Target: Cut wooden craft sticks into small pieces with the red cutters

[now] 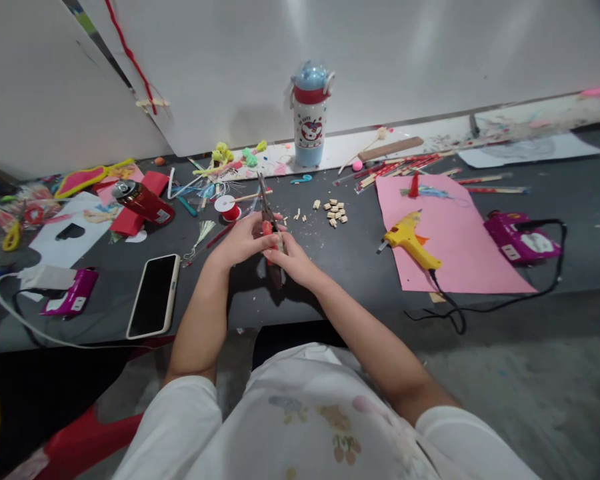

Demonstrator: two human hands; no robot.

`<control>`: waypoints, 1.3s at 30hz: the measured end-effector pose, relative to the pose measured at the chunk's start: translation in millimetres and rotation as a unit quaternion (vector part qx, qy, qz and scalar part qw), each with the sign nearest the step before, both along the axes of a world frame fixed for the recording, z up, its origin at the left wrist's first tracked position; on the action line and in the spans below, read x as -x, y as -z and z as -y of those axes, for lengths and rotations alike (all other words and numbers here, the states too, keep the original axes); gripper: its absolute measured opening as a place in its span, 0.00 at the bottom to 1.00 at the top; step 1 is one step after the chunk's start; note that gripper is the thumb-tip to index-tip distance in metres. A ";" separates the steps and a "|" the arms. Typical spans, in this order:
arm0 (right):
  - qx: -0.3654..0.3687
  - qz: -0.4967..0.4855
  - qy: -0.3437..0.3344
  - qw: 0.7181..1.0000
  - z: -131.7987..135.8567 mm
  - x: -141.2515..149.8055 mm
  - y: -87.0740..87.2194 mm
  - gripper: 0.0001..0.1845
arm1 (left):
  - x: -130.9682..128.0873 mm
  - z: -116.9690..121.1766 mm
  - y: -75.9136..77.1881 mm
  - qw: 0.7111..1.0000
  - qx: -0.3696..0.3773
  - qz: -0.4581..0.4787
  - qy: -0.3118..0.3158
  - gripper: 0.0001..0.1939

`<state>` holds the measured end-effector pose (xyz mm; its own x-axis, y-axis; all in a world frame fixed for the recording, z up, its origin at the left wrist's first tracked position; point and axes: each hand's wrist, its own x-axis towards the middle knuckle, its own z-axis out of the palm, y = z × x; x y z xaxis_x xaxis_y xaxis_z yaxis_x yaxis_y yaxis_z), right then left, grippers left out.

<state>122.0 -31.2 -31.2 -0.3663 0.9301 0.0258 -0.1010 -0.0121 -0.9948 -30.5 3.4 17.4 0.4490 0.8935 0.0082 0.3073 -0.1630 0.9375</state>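
Observation:
A dark metal tool with red on its grips, which looks like a pair of pliers [266, 200], points away from me over the table. My left hand [245, 237] is closed round its left side. From the right, my right hand [294, 259] grips the same tool, its fingers meeting those of the left. Whatever lies between the fingers is hidden. Just beyond my right hand is a small pile of short, pale wooden pieces [336, 212], with a few slivers [300, 215] nearer the tool. A spool of red thread [227, 209] stands beyond my left hand.
A bottle [310, 120] stands at the back. On the right, a yellow glue gun [413, 241] with a trailing cord lies on pink paper [460, 267]. A phone [153, 297], a red can [143, 202] and a corded purple box [73, 293] are to the left.

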 end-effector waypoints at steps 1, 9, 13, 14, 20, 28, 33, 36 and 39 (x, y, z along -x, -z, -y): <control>-0.006 -0.008 -0.005 1.000 0.1 0.1 -0.2 0.27 | -2.0 0.0 1.4 1.000 0.007 0.014 0.002 0.32; -0.032 -0.031 -0.018 0.999 -0.1 -0.2 2.3 0.35 | -11.0 -2.9 8.5 0.997 -0.022 0.041 -0.060 0.21; -0.069 -0.031 0.003 0.997 -2.1 1.0 5.3 0.31 | -20.8 -4.0 10.9 0.992 -0.014 0.062 -0.108 0.19; -0.072 -0.029 0.005 0.997 -2.2 1.2 5.2 0.31 | -22.1 -4.2 11.5 0.992 -0.007 0.065 -0.112 0.20; -0.071 -0.036 -0.007 0.997 -1.5 0.9 5.7 0.33 | -19.7 -4.6 13.8 0.992 0.003 0.078 -0.099 0.23; -0.055 -0.026 -0.001 0.998 -3.0 1.4 11.0 0.35 | -19.0 -4.9 13.6 0.992 0.004 0.079 -0.098 0.23; -0.009 -0.010 0.016 1.000 -4.3 1.9 8.2 0.28 | -19.2 -8.0 15.8 0.995 0.017 0.074 -0.072 0.27; 0.016 -0.013 0.034 0.999 -4.4 1.1 9.4 0.28 | -15.5 -8.3 16.6 0.992 -0.054 0.038 -0.106 0.32; 0.033 -0.020 0.069 0.997 -5.3 1.0 13.4 0.29 | -9.6 -5.4 13.4 0.953 -0.204 -0.049 -0.220 0.29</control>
<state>121.1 -25.9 -44.6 -0.2353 0.9716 -0.0243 -0.1460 -0.0600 -0.9875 -20.8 8.8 4.0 0.0486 0.9269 0.3721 0.5134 -0.3428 0.7867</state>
